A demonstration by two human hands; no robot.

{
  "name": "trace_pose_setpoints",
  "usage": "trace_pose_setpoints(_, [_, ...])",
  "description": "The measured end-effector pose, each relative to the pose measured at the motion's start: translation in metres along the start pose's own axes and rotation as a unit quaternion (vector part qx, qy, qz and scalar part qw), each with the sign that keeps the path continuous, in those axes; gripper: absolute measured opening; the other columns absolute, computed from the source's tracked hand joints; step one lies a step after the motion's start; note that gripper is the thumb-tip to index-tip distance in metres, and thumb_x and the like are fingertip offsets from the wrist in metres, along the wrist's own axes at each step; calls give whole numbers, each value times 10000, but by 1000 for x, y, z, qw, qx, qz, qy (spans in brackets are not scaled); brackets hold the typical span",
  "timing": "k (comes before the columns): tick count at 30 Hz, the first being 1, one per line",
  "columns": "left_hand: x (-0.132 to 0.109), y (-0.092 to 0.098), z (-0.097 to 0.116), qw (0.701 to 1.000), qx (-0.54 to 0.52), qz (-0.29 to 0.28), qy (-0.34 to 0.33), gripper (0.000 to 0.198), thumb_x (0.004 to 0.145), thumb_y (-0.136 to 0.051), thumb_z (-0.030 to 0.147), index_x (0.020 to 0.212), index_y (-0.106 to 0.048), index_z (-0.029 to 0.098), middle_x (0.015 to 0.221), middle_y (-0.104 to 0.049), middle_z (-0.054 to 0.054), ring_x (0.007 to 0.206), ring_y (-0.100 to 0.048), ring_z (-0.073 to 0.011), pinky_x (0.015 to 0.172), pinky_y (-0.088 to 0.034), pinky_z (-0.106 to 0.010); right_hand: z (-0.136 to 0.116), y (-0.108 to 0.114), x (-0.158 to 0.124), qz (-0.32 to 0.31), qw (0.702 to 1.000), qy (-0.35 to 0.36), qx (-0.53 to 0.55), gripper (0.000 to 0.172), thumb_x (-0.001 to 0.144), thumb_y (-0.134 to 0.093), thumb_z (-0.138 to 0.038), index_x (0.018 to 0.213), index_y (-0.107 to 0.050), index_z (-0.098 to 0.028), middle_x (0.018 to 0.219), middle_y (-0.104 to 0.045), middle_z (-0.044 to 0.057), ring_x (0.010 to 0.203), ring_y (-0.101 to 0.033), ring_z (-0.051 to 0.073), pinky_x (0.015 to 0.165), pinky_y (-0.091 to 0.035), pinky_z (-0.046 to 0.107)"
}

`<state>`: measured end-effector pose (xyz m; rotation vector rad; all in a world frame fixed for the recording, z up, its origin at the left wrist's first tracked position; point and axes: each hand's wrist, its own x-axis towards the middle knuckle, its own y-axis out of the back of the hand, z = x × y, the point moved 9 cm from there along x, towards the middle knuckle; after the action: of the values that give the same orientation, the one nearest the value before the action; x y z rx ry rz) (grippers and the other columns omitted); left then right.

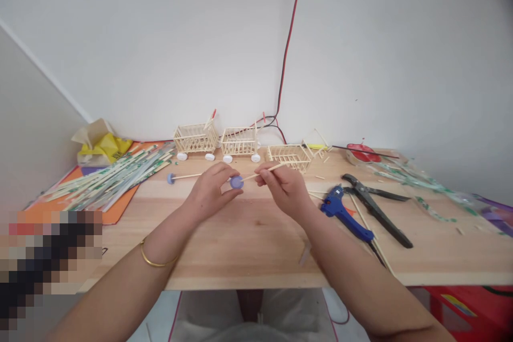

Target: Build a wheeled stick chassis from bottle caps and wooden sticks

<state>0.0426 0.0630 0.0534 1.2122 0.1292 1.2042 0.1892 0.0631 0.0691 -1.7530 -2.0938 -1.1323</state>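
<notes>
Over the middle of the wooden table, my left hand [213,192] is closed on a small purple-blue cap [236,182], pinched between thumb and fingers. A thin wooden stick [256,174] is in my right hand [284,187], its left end at the cap; whether it goes into the cap I cannot tell. Left of my left hand, another blue cap [170,178] sits on the end of a thin stick [187,176]. Behind my hands stand two small stick-built carts [195,139] with white wheels, and a stick-built basket frame [289,155] lies close to my right hand.
A blue glue gun [347,214] and black-handled cutters [379,208] lie to the right. Bundled sticks in plastic [116,179] cover an orange sheet [124,206] on the left. A red dish [363,154] and plastic wrappers [428,187] are at the back right. A cable [286,48] runs down the wall.
</notes>
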Motion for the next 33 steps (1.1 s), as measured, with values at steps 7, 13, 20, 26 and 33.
trace_pose_setpoints(7, [-1, -19, -1, 998, -28, -51, 28, 217, 782, -642, 265, 987, -629, 194, 909, -612, -29, 793, -538, -144, 679, -419, -253, -6, -17, -1, -80, 993, 59, -62, 266, 947, -416, -296, 789, -598, -184, 811, -671, 35, 717, -603, 122, 661, -433, 230])
trace_pose_setpoints(13, [-3, -44, -9, 993, -45, -101, 49, 144, 790, -593, 227, 915, -651, 182, 731, -552, 1, 674, -489, -131, 618, -369, -250, -1, -30, -1, -146, 983, 43, -100, 259, 949, -401, -265, 784, -580, -176, 786, -657, 37, 710, -576, 130, 659, -394, 229])
trace_pose_setpoints(20, [-8, -63, -2, 987, -34, -153, 38, 135, 790, -582, 225, 900, -613, 154, 765, -554, -26, 704, -503, -155, 617, -361, -262, 16, -39, -4, -187, 974, -19, -127, 228, 928, -445, -264, 776, -579, -160, 700, -636, 25, 645, -558, 126, 610, -360, 220])
trace_pose_setpoints(26, [-12, -74, -6, 980, -15, -197, 39, 185, 746, -619, 200, 924, -637, 155, 828, -567, -48, 768, -536, -177, 652, -412, -271, 23, -47, -9, -202, 973, -30, -104, 203, 912, -484, -279, 789, -594, -162, 703, -637, 22, 643, -558, 122, 601, -354, 219])
trace_pose_setpoints(33, [0, -10, -23, 991, -68, -57, 96, 363, 754, -645, 413, 1044, -635, 195, 918, -641, -42, 582, -499, -99, 557, -421, -242, 12, -14, 2, -37, 997, -6, -67, 262, 968, -302, -261, 842, -517, -179, 713, -570, 25, 669, -528, 136, 661, -388, 258])
